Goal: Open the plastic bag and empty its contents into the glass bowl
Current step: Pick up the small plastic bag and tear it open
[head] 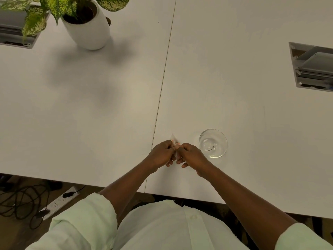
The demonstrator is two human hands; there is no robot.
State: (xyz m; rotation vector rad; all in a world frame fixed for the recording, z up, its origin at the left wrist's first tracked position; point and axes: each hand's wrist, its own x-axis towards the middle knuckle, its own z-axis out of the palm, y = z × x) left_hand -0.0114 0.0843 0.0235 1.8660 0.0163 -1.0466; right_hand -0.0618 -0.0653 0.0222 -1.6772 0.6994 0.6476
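A small clear plastic bag (174, 141) with something pinkish-orange inside is pinched between both hands just above the white table. My left hand (161, 154) grips its left side and my right hand (191, 155) grips its right side, fingers curled over most of the bag. Only the bag's upper corner shows past my fingers. The glass bowl (213, 143) stands upright and looks empty, on the table just to the right of my right hand, not touching it.
A potted plant in a white pot (88, 27) stands at the far left. Cable hatches are cut into the table at the far left (16, 38) and right (311, 69). A seam (162, 91) splits the tabletop. Cables and a power strip (59, 202) lie on the floor.
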